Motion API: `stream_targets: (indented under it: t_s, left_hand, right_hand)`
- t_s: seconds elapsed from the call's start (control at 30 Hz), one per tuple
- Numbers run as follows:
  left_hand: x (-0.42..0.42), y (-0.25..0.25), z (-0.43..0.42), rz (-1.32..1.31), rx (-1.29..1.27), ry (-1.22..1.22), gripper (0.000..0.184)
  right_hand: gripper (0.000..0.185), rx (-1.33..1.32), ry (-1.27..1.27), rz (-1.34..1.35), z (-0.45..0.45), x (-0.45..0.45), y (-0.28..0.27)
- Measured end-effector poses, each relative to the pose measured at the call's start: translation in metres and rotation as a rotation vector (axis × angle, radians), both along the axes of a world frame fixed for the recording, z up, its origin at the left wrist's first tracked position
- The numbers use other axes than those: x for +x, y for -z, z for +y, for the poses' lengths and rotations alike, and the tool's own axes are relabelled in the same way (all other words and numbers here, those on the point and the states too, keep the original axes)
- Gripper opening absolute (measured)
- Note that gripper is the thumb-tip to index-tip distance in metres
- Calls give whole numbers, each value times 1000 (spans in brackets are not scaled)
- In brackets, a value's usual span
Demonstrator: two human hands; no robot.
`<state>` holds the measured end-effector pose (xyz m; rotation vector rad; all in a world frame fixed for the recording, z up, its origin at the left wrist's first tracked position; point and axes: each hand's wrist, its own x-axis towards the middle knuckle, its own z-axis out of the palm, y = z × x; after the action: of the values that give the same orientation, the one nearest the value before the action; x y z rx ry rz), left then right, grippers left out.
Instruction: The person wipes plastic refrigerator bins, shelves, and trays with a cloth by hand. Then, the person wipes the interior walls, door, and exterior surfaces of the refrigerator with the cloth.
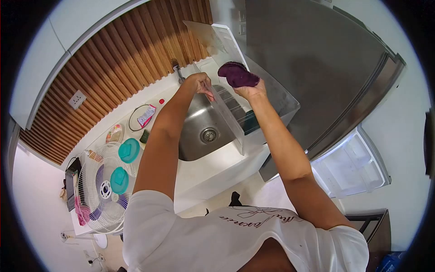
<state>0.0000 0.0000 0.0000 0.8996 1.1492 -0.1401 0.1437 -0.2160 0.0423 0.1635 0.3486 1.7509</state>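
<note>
My left hand (201,85) is closed with its fingers over the upper end of a clear flat panel (222,113). The panel stands on edge along the right side of the steel sink (188,147). In my right hand (252,89) is a bunched dark purple cloth (238,75), held up to the right of the panel. Behind the cloth, another clear panel with a white edge (229,41) leans upright. Beneath my right forearm, a dark green item (250,122) is partly hidden.
A metal refrigerator (312,59) stands at right, with a clear-walled door or bin (355,161) below it. Left of the sink are a faucet (178,70), a pink-and-white packet (146,116), teal lids (129,150) and a white fan (102,181). A slatted wood wall runs behind.
</note>
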Motion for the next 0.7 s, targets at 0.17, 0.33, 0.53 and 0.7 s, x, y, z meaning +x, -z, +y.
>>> stream_targets:
  t_s: [0.17, 0.33, 0.53, 0.7]
  left_hand:
    - [-4, 10, 21, -191, 10, 56, 61]
    - [-1, 16, 1, -220, 211, 3, 61]
    - [-6, 41, -43, -372, 713, -388, 53]
    - [3, 38, -162, -440, 748, -755, 62]
  right_hand:
    - [39, -43, 27, -11, 29, 3, 12]
    - [33, 22, -48, 121, 50, -2, 39]
    - [35, 37, 11, -7, 79, -28, 42]
    - [44, 66, 77, -44, 89, -47, 41]
